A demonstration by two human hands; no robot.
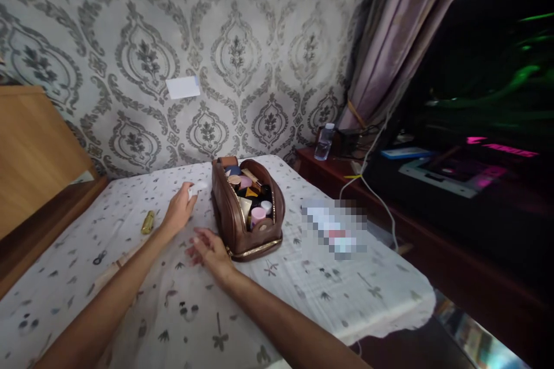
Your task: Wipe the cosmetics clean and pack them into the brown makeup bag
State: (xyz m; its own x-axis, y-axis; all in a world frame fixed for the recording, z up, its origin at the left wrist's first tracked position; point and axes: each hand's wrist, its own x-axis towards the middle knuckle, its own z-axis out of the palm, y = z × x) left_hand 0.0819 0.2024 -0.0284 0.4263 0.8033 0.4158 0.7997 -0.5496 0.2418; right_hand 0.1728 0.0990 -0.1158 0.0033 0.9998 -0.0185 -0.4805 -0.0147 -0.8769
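My left hand (pixel 178 209) is closed on a small white object (pixel 197 188), partly hidden by the fingers and too blurred to name. It is held above the patterned cloth, left of a brown cosmetic bag (pixel 223 207). The bag stands unzipped and full of makeup, among it a pink-lidded jar (pixel 258 216) and a white-lidded pot (pixel 266 206). My right hand (pixel 214 256) is by the bag's front left corner, fingers apart and slightly smeared, with nothing in them. A gold lipstick tube (pixel 148 222) lies left of my left hand.
A patterned white cloth (pixel 242 305) covers the table. Right of the bag lies a pixelated item (pixel 333 230). A clear bottle (pixel 324 141) and a white cable (pixel 367 184) are on the dark red furniture beyond. A wooden panel (pixel 38 144) stands at the left. A beige strip (pixel 115 268) lies under my left forearm.
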